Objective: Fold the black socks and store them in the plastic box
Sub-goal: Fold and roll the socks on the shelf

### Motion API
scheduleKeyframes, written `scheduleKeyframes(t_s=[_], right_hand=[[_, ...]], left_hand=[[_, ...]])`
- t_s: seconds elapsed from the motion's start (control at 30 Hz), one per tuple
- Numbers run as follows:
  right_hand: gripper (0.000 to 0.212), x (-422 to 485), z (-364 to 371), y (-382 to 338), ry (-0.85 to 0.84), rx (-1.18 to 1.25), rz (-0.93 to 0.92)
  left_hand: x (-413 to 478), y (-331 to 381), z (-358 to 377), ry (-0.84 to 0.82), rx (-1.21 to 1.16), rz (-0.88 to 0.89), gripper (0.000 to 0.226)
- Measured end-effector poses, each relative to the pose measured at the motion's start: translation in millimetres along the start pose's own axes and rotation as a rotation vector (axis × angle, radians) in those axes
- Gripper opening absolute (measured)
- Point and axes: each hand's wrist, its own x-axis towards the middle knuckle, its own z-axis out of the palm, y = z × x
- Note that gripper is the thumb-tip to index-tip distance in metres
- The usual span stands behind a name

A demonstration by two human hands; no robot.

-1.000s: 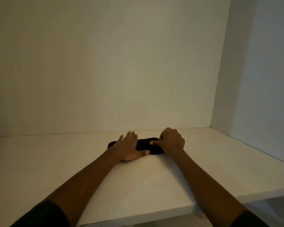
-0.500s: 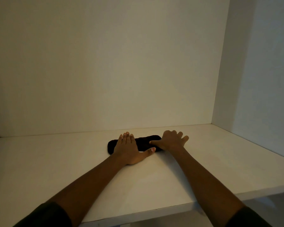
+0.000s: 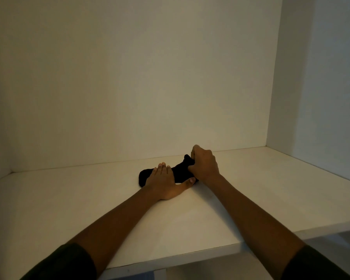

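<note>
Socks (image 3: pixel 179 172) worked at a shelf's (image 3: pixel 89 209) back edge
Left hand (image 3: pixel 162 183) presses the socks flat, fingers straight; right hand's (image 3: pixel 205 165) fingers clench their raised right end; the socks lie near the back edge, midway along.

light: dim, warm yellowish on the back wall (image 3: pixel 129 77), cooler and bluish on the right side wall (image 3: pixel 321 77) | shadows: soft, faint on the white shelf (image 3: pixel 69 199) | detail: you see the black sock (image 3: pixel 180 171) only as one dark mass | focus: mild softness and grain everywhere
</note>
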Motion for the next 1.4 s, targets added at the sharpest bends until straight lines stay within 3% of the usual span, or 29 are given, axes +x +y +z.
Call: scheduleKeyframes(t_s=[0.3, 0.5, 0.7, 0.8, 0.9, 1.0, 1.07, 1.2, 1.27, 1.4], right_hand=[[0.031, 4, -4, 1, 0.028, -0.044, -0.145], [0.022, 1, -4, -11, 0.154, -0.101, -0.309], [0.044, -3, -2, -21, 0.194, -0.116, -0.438], [0.065, 0, -1, -21, 0.225, -0.206, -0.373], [0.074, 1, -1, -16, 0.200, -0.341, -0.354], [0.083, 3, -2, -9, 0.214, -0.449, -0.359], [0.087, 6, -1, -4, 0.204, -0.499, -0.366], [0.093, 3, 2, -5, 0.190, -0.611, -0.389], [0.090, 3, 6, -11, 0.184, -0.601, -0.452], [0.095, 3, 14, -24, 0.287, -0.544, -0.398]], left_hand=[[1, 11, -1, 0.007, -0.021, -0.002, 0.109], [1, 13, 2, 0.004, -0.021, 0.056, 0.101], [1, 15, -1, -0.023, -0.009, 0.091, 0.091], [6, 9, -12, -0.111, -0.142, 0.127, 0.084], [9, -9, -30, -0.215, -0.541, 0.078, 0.087], [13, -30, -42, -0.083, -0.869, 0.026, 0.061], [17, -44, -44, 0.059, -0.849, -0.022, 0.044], [16, -51, -39, 0.089, -0.803, -0.058, 0.019], [15, -48, -38, 0.083, -0.760, -0.076, 0.013], [18, -44, -36, 0.066, -0.675, -0.095, 0.013]])
